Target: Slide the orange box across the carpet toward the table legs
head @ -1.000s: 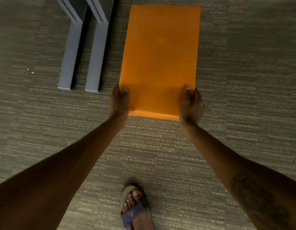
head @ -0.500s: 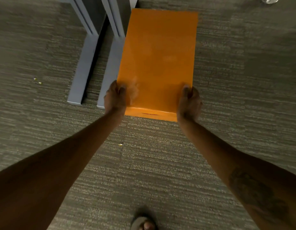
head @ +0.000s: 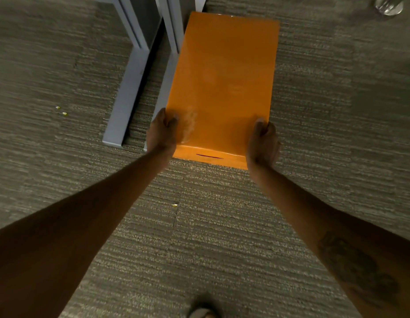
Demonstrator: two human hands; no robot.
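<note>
A long orange box (head: pixel 224 81) lies flat on the grey carpet (head: pixel 222 226), its near end facing me with a dark slot in it. My left hand (head: pixel 161 131) grips the box's near left corner, thumb on top. At the near right corner my right hand (head: pixel 262 143) holds it the same way. Two grey table legs with flat feet (head: pixel 125 97) stand just left of the box; the right one touches or is partly hidden by the box's left side.
A clear glass object (head: pixel 388 5) stands at the top right on the carpet. Small yellow crumbs (head: pixel 61 110) lie at the left, and one (head: pixel 175 204) between my arms. My sandalled foot (head: pixel 203 312) shows at the bottom edge.
The box has slid forward and to the left, ending up against the right table leg. Both hands kept their grip. My foot has dropped toward the bottom edge of the view.
</note>
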